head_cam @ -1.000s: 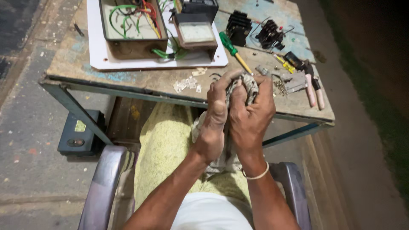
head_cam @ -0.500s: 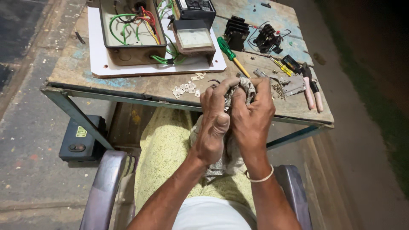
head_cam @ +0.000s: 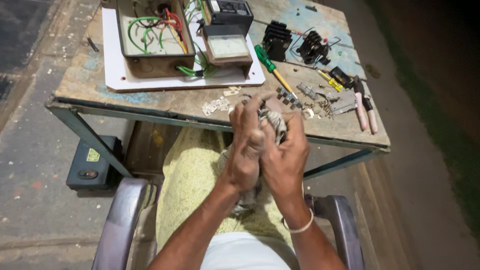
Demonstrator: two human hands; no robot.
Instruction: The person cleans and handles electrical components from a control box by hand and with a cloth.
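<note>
grey rag bunched between both hands, held above the lap just at the near edge of the worktable. left hand and right hand pressed together, both closed tight on the rag; can't tell if anything is wrapped inside. more cloth hangs below the wrists. small metal parts just beyond the fingers, green-handled screwdriver behind them, pink-handled pliers right. open wired box on white board far left.
</note>
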